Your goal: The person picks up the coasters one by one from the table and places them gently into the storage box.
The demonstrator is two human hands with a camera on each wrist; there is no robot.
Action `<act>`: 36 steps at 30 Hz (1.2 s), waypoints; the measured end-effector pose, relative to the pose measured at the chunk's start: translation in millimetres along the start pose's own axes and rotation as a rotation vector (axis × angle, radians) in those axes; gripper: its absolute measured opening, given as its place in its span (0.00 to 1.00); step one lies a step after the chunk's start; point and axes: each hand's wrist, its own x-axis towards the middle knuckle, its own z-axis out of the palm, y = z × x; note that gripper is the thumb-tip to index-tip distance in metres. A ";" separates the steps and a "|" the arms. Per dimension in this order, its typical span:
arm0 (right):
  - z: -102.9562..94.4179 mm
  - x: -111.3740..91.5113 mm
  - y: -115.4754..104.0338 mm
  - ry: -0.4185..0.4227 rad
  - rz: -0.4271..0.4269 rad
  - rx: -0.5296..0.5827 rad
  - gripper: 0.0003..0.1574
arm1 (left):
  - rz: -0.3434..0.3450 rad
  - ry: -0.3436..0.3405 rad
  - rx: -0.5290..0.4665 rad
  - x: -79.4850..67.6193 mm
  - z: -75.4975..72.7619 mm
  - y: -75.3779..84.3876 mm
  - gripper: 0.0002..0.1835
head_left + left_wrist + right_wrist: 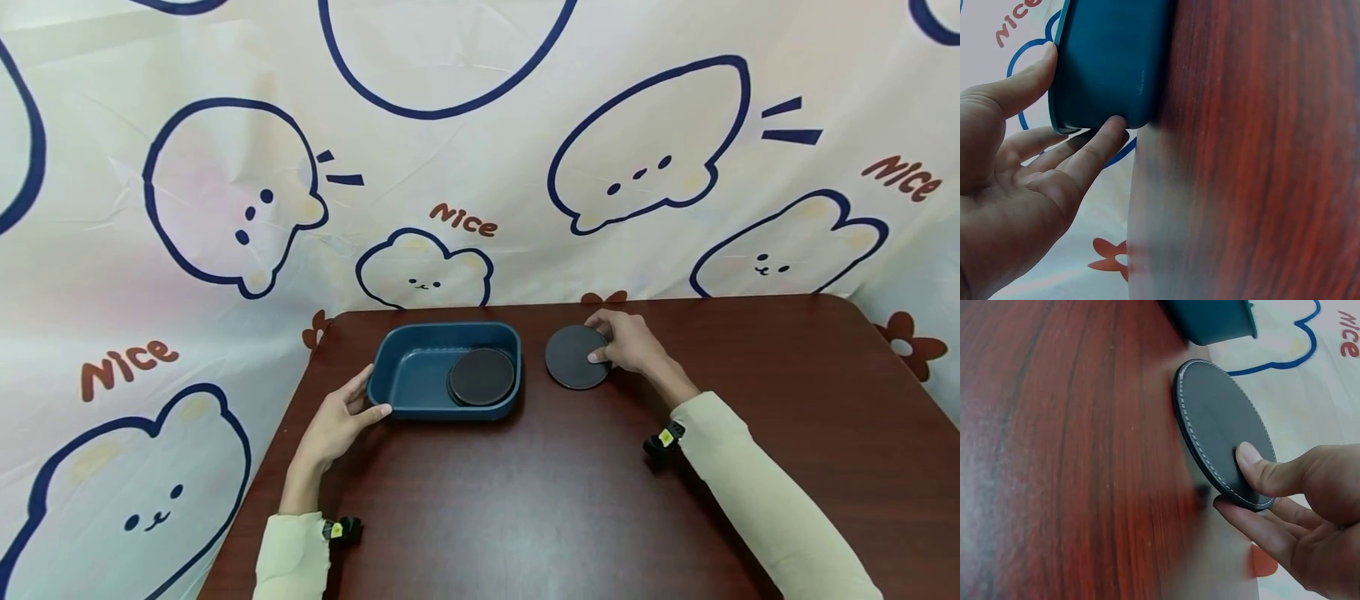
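Note:
A blue rectangular plastic bin (412, 412) stands near the table's back edge. My left hand (335, 427) grips its left front corner, thumb near the front rim and fingers against the end wall (1110, 69). Inside the bin, at its right end, lies a stack of round black coasters (482, 377); how many is unclear. To the right of the bin, my right hand (628, 340) pinches a round black coaster (573, 358) by its right edge. The thumb lies on its stitched face (1222, 419) and the fingers are beneath it. In the right wrist view the coaster looks raised off the table.
The dark brown wooden table (570, 500) reaches well forward and to the right of the bin. Close behind its back edge hangs a pale cloth (517, 258) with cartoon bears. Each wrist wears a small black device (663, 446).

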 end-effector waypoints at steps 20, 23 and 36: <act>-5.7 -19.0 18.5 0.014 0.052 0.311 0.35 | -0.002 -0.005 0.004 0.4 -1.0 -2.1 0.47; -5.6 -22.7 20.3 0.009 0.046 0.346 0.36 | 0.001 -0.005 0.007 0.4 -1.1 -1.7 0.47; -8.8 -33.6 23.8 0.000 0.089 0.487 0.37 | -0.009 -0.007 0.011 -0.4 0.0 -0.1 0.46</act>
